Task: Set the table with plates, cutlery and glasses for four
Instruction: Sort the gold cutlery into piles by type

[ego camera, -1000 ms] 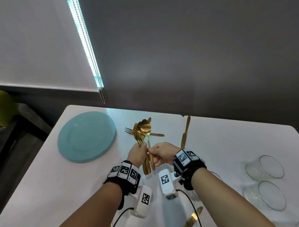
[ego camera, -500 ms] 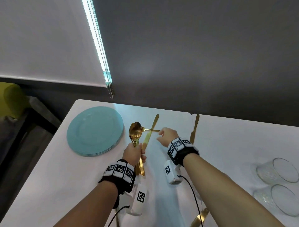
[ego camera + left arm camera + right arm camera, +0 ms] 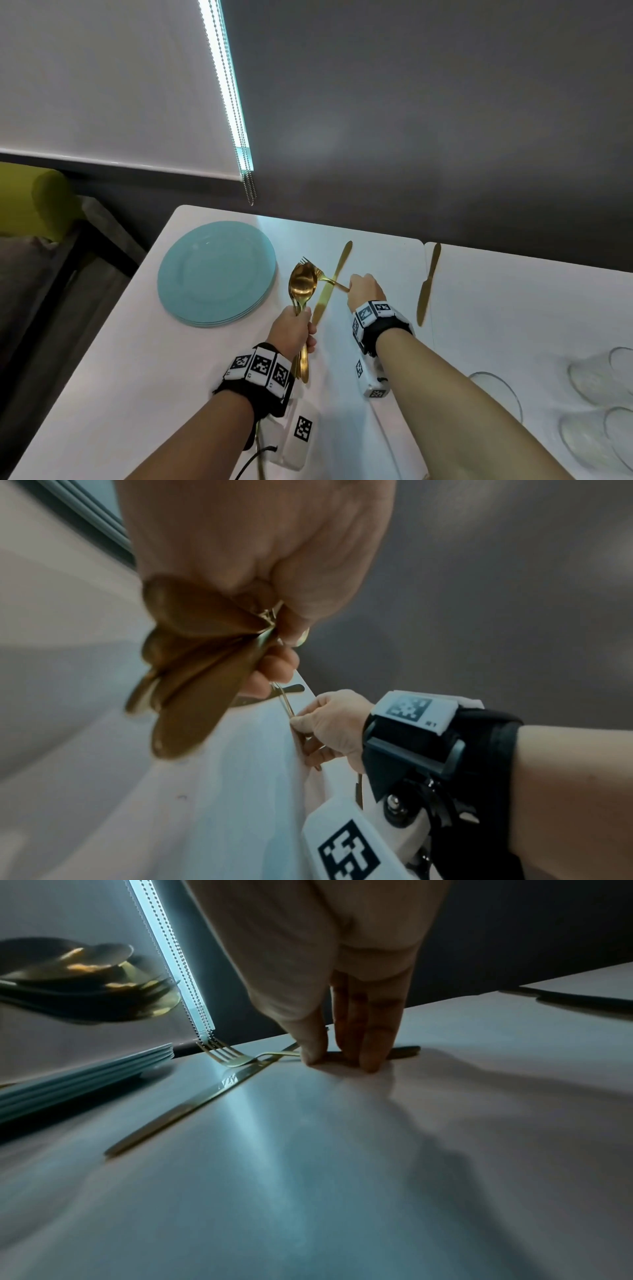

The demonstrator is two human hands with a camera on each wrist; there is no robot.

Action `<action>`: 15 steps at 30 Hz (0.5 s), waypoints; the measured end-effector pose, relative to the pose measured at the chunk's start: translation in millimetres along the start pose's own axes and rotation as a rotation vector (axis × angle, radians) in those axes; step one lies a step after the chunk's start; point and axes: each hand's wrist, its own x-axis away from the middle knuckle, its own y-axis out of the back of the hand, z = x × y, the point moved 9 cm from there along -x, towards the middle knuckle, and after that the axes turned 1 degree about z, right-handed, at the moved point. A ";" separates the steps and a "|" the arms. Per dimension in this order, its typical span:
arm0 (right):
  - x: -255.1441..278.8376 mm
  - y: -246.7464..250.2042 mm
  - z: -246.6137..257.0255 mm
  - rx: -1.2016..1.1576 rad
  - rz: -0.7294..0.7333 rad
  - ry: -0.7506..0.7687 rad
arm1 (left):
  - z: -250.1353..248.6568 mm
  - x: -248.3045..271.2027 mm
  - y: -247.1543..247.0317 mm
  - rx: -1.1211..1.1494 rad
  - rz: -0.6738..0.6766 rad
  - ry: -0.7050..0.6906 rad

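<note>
Head view: on a white tabletop [image 3: 113, 359], the left hand [image 3: 293, 329] has its grip clamped on a bundle of gold spoons [image 3: 302, 284]. The right hand [image 3: 364, 287] pinches a fork [image 3: 327, 279] lying across a knife [image 3: 330, 284]. Beyond, stacked teal plates [image 3: 215, 274]; glasses [image 3: 596, 380] right.

Left hand [image 3: 294, 329] gripping a bundle of gold cutlery [image 3: 302, 286], spoon bowls uppermost, handles protruding below the fist. Right hand [image 3: 364, 287] down at the bench [image 3: 137, 359], fingers on the handle of a gold fork [image 3: 327, 279] lying across a gold knife [image 3: 331, 282]. Second gold knife [image 3: 428, 286] to the right, near the seam between bench halves. Stack of teal plates [image 3: 215, 272] left of the bundle. Clear glasses [image 3: 603, 411] at right edge.
</note>
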 end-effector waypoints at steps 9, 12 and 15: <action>33.8 -15.1 -33.3 -0.509 0.230 -0.237 | -0.4 8.1 -8.6 0.054 0.021 -0.028; 64.2 -21.5 -35.4 -1.050 0.293 -0.285 | 1.0 15.5 -18.3 0.062 0.042 -0.036; 101.2 -22.4 -26.6 -1.202 0.392 -0.197 | 1.6 26.6 -32.3 0.035 0.089 -0.052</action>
